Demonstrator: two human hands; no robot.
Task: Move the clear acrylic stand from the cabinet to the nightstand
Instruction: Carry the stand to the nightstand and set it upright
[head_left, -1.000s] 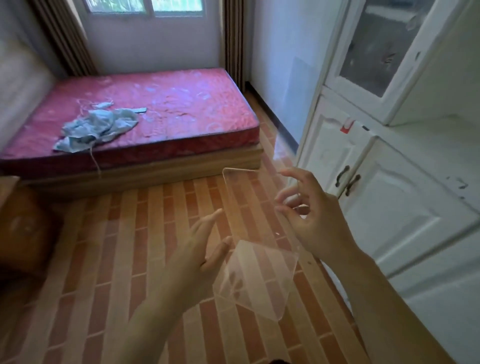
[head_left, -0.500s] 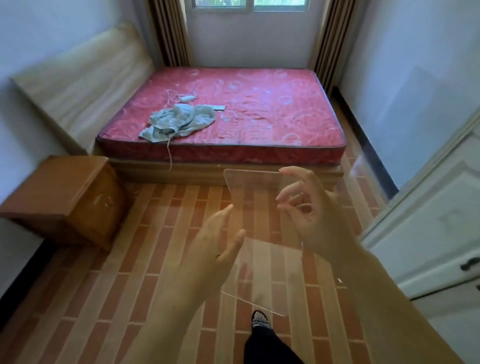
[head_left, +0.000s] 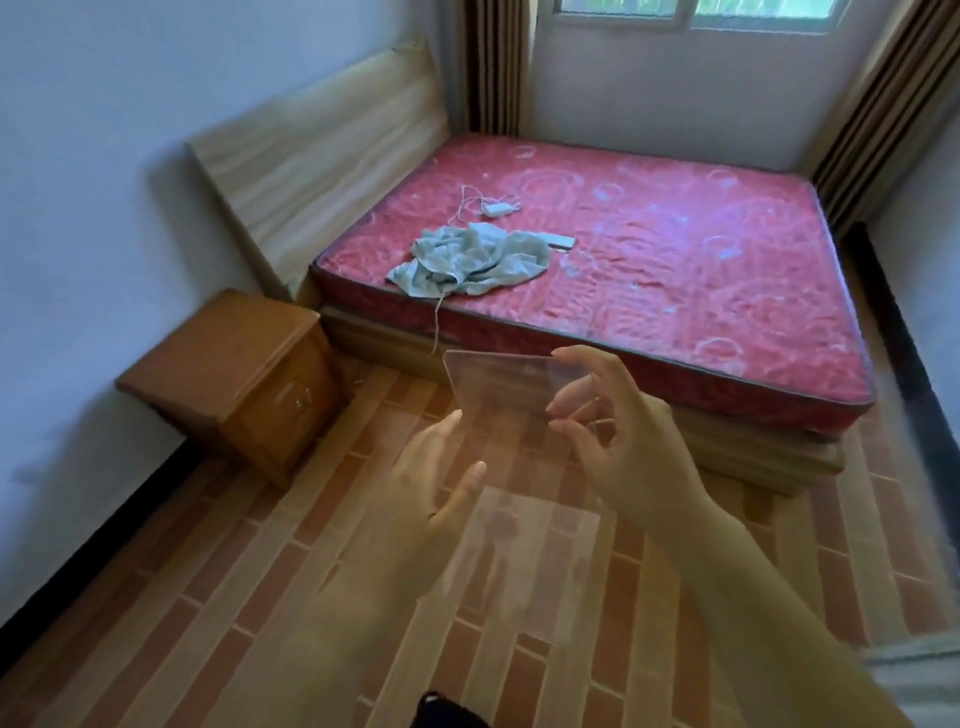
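The clear acrylic stand is a bent transparent sheet held in the air over the floor, between my two hands. My left hand grips its left edge with thumb and fingers. My right hand pinches the upper right part near the top edge. The wooden nightstand stands at the left against the wall, beside the bed, well apart from the stand. Its top is bare. The cabinet is out of view.
A bed with a red mattress fills the far side, with a grey cloth and a white charger cable on it. A wooden headboard leans on the left wall. Brick-patterned floor lies between me and the nightstand.
The view has swung left, away from the white cabinet; the nightstand and headboard have come fully into view. Both hands keep their hold on the stand.
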